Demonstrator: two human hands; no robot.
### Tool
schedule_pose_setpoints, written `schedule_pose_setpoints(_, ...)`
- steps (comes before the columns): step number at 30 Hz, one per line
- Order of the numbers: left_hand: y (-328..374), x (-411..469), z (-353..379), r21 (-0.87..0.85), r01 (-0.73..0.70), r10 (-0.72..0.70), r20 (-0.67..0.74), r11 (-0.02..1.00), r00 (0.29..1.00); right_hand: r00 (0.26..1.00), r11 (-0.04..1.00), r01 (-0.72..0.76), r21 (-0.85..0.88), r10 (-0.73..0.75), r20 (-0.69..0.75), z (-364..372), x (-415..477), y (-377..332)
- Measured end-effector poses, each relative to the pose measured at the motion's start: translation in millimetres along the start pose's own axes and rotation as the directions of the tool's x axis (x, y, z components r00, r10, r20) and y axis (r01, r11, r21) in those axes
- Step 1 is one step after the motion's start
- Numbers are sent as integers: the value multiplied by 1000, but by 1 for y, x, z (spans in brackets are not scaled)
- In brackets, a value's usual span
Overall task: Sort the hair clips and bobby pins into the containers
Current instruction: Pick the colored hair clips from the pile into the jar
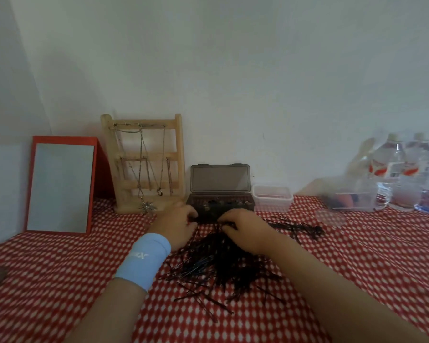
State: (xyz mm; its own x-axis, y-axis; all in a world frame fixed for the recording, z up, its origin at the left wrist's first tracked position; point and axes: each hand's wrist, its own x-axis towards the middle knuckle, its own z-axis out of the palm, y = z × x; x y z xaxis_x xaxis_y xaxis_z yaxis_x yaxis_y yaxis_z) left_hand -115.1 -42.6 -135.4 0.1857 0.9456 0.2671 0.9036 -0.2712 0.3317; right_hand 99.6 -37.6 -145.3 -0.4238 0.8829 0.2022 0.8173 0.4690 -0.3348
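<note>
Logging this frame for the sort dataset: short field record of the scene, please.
surface: patterned cloth, red and white
pile: bobby pins, black, loose on the cloth
box: dark box, lid up, dark items inside
beside it: clear container, right of the dark box
left: left hand, at dark box's front, grip unclear
right: right hand, on pile's far edge, grip unclear

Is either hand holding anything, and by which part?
Right hand seems to pinch bobby pins at the pile's far edge; blur hides which part. Left hand curls at the front left corner of the dark box; grip cannot be told.
</note>
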Motion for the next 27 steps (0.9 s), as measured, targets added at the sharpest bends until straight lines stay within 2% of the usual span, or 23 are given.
schedule_pose_setpoints(2, 5, 7, 6, 1, -17, 17, 106, 1000, 994, 999, 999, -35, 6, 35, -2, -8, 0, 6)
schedule_pose_setpoints(9, 9, 33, 18, 53, 10, -25, 294, 999, 955, 986, 997, -80, -1, 79, 150, -19, 12, 19)
schedule_pose_setpoints(12, 8, 42, 26, 51, 17, -31, 284, 999, 958, 987, 985, -162, 54, 161, 31, -27, 15, 30)
schedule_pose_setpoints(15, 12, 47, 33, 94, -16, -15, 315, 995, 949, 968, 970, -243, 2, 243, -58, -33, 17, 46)
schedule_pose_setpoints(18, 20, 49, 39, 127, -52, 7, 335, 990, 942, 959, 959, -271, -85, 277, 65, -30, 18, 54)
schedule_pose_setpoints(21, 28, 49, 41, 51, -75, 53, 339, 996, 939, 959, 965, -225, -136, 244, 145, -24, 14, 52)
schedule_pose_setpoints(24, 35, 51, 41, -27, -75, 79, 336, 997, 939, 966, 983, -170, -65, 180, 184, -29, 4, 47)
schedule_pose_setpoints(27, 39, 58, 43, 17, -83, 75, 288, 996, 955, 973, 983, -181, 38, 173, 155, -39, -3, 47)
